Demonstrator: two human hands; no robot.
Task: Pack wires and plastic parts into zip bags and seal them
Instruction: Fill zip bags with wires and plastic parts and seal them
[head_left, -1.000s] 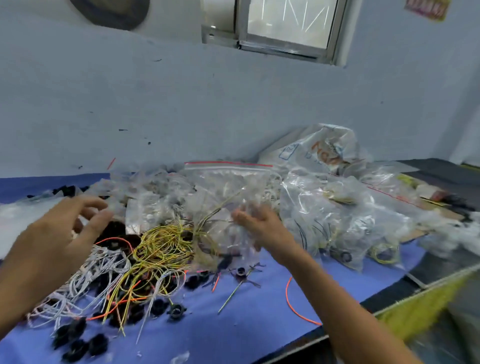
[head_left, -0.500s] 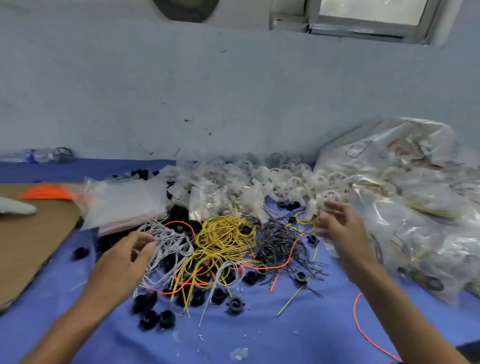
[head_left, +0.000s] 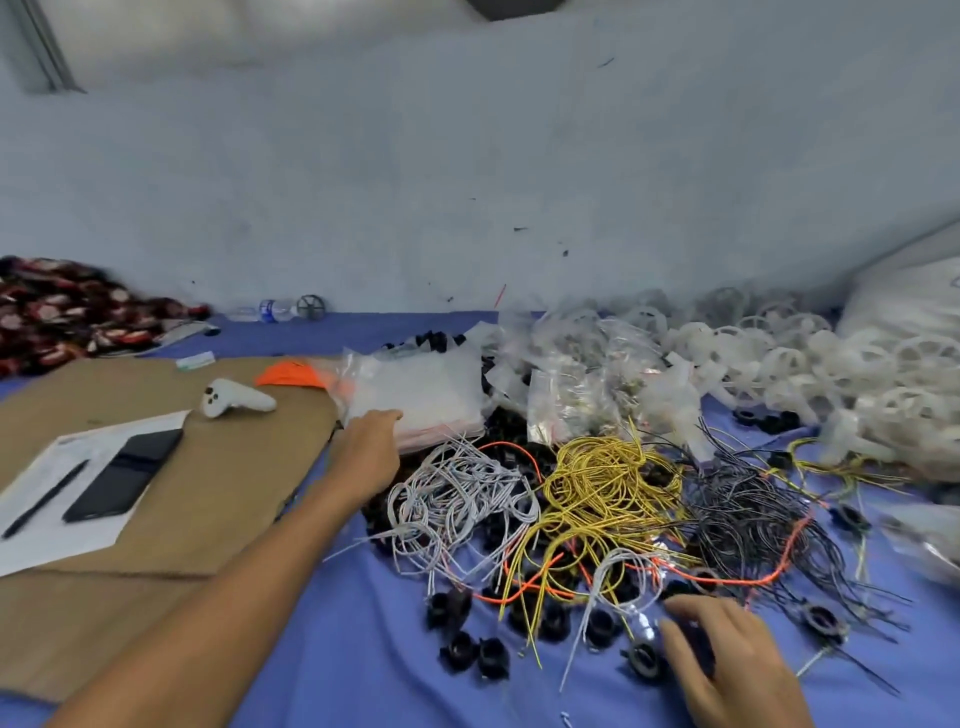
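Left hand has left the white wires and touches the stack of empty bags just ahead (fingers straight, gripping nothing), right hand dropped loosely open over black parts: likely 1 new bag starting.

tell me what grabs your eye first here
A tangle of yellow wires sits in the middle of the blue cloth, with grey wires to its left and black wires to its right. A heap of white rings fills the rear right. The left hand reaches to a stack of zip bags behind the grey wires.
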